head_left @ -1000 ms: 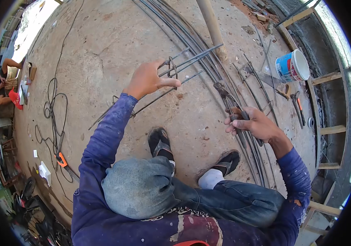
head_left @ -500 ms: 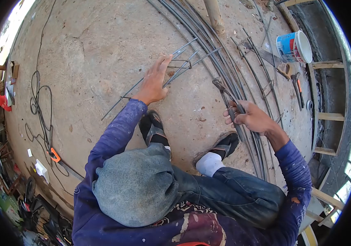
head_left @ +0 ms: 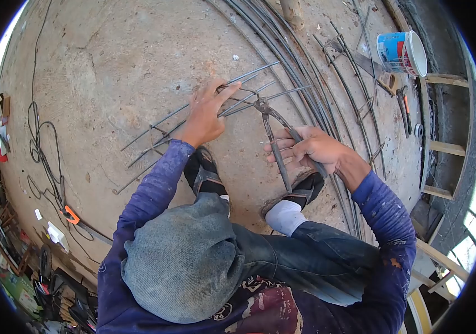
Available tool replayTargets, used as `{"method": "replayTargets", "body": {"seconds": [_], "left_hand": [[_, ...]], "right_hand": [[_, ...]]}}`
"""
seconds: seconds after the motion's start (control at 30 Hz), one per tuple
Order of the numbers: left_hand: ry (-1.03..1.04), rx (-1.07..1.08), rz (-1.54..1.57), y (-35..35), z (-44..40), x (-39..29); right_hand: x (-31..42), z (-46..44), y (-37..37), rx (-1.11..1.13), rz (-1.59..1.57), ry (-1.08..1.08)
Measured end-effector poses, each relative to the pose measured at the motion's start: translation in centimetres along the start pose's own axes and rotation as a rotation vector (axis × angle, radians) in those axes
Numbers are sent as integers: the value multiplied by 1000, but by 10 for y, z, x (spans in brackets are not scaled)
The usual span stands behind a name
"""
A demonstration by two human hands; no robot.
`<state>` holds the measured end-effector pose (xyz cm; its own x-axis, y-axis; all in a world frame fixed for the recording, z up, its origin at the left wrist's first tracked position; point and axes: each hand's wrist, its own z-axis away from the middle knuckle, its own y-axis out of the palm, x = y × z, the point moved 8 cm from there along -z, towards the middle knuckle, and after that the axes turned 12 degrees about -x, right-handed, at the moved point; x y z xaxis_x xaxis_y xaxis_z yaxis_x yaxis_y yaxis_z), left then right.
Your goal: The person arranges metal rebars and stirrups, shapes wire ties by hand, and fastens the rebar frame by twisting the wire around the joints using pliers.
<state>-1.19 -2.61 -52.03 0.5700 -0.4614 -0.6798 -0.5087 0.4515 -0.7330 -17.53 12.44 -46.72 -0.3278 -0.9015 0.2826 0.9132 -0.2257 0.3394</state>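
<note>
"Since the earlier frame, the end-cutting pincers (head_left: 262,105) have swung left from the loose rods, handles spreading, to the end stirrup (head_left: 249,91) of the rebar cage (head_left: 239,104), at 11 o'clock from mid-view."

"How do the hands stand?"

"The right hand (head_left: 317,150), at 4 o'clock from the pincer head, grasps one handle, fingers extended towards the other. The left hand (head_left: 204,114), at 9, has thumb and fingers about the stirrup; I can't tell how firmly."

"Farther out?"

"Rebar rods (head_left: 299,72) curve past at 1 from mid-view; at 2, a second cage (head_left: 365,106), then a bucket (head_left: 396,51)."
</note>
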Motion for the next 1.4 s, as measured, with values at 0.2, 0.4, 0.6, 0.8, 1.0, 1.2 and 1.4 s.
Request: {"method": "replayTargets", "body": {"seconds": [0.2, 0.4, 0.6, 0.8, 1.0, 1.2, 1.4], "left_hand": [[41, -41, -116, 4, 9, -11], [53, -67, -130, 10, 17, -13], [71, -109, -196, 19, 25, -19], [84, -128, -203, 24, 29, -18], [130, -76, -244, 27, 19, -16], [175, -29, -198, 28, 17, -13], [65, 155, 72, 14, -42, 24]], "right_hand": [[2, -3, -4, -14, -60, 31], [-3, -4, -7, -31, -91, 116], [-20, -6, -3, -126, -239, 108], [-48, -23, -1, -97, -327, 179], [-59, -46, -36, -352, 412, 45], [-29, -41, -49, -530, 1133, -596], [3, -60, -71, -588, 1597, -897]]}}
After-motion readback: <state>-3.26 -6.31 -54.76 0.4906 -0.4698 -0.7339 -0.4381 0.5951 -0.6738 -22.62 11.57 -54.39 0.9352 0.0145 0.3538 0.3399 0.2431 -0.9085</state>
